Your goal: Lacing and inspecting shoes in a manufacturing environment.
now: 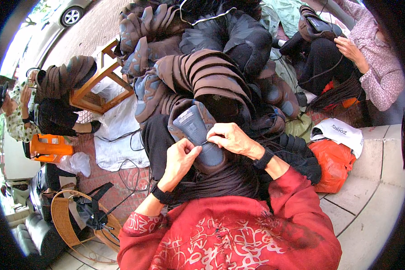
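Observation:
On my lap lies a brown shoe upper (195,128) with a blue-grey mesh tongue turned up toward me. My right hand (235,139) pinches at the tongue's right side, thumb and fingertips together. A short dark strand shows at those fingertips, too thin to name. At the tongue's left edge, my left hand (180,162) has its thumb and forefinger closed; whatever they hold is hidden. A bundle of dark brown cords (220,186) drapes across my lap below both hands. Just beyond the upper, a curved stack of brown shoe uppers (207,74) is nested together.
More uppers pile up behind, beside a wooden stool frame (103,83). One co-worker (373,54) at right handles an upper and cord; another person (15,110) sits far left. An orange-red bag (330,164) stands at right, a wicker chair (67,225) at lower left.

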Demonstrator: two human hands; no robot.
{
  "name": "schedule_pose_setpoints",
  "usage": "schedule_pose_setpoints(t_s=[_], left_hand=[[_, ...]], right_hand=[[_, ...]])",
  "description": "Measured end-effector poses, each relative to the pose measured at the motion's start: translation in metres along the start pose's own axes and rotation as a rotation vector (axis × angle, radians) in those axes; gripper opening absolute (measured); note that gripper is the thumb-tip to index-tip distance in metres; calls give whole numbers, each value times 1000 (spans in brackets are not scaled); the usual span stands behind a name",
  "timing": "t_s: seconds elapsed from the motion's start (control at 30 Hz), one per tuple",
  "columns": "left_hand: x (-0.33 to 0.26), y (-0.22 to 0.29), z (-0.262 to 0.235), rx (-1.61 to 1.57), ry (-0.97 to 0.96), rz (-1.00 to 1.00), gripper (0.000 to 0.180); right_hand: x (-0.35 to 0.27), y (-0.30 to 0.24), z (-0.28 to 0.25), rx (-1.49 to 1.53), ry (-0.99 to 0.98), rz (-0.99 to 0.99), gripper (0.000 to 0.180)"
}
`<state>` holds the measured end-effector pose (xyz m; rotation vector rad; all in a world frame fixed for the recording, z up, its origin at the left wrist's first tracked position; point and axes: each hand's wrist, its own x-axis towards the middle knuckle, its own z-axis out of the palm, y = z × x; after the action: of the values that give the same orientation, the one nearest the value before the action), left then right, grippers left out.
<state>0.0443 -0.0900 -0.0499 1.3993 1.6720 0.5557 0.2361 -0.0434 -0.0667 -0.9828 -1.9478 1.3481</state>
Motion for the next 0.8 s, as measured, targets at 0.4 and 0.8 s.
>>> schedule_pose_setpoints(t_s=[0.4,0.8], left_hand=[[-9,3,5,-174,84,19,14],[-12,8,8,-4,187,359,13]], right_hand=[[-5,8,15,-272,227,-303,4],[-9,6,20,-320,192,-310,6]])
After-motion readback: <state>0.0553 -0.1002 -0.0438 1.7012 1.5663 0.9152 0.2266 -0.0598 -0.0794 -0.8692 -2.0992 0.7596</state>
